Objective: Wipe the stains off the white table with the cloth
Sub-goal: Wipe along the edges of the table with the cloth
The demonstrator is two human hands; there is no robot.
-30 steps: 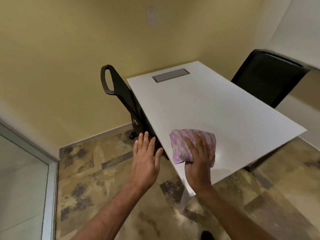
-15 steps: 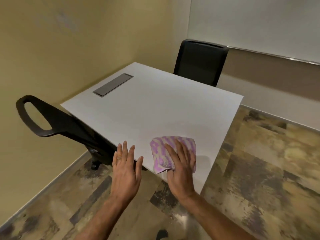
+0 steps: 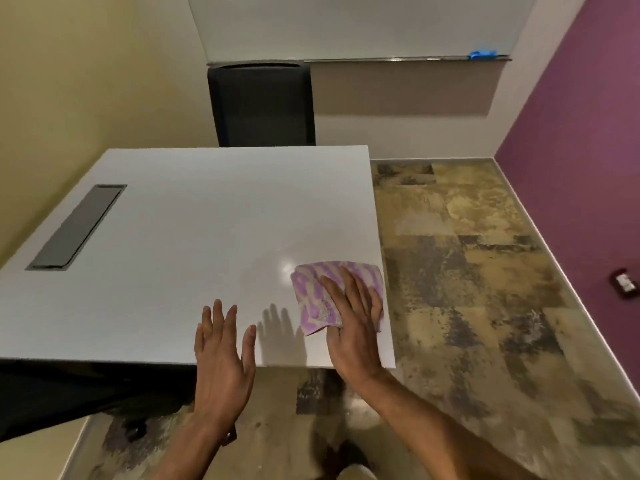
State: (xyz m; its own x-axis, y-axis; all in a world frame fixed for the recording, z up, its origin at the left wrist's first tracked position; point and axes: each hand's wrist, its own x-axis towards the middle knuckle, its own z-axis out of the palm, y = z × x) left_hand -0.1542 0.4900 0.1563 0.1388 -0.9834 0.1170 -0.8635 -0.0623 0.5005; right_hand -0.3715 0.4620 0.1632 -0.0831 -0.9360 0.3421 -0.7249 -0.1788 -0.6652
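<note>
One hand works: your right hand (image 3: 353, 327) lies flat, fingers spread on the cloth (image 3: 317, 289); press evenly, sweep inward across the table (image 3: 194, 237). Your left hand (image 3: 223, 355) hovers, fingers straight.

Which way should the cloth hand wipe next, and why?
Probably slide the right hand, pressing the pink-and-white patterned cloth, leftward across the white table: the cloth lies at its near right corner, with most of the top to the left.

Black chair (image 3: 261, 105) sitting below whiteboard (image 3: 346, 26). Yellow wall (image 3: 86, 81) running left, purple wall (image 3: 581, 133) right. Mottled brown floor (image 3: 467, 271) showing. Blue object (image 3: 482, 54) lying on whiteboard tray (image 3: 398, 59).
</note>
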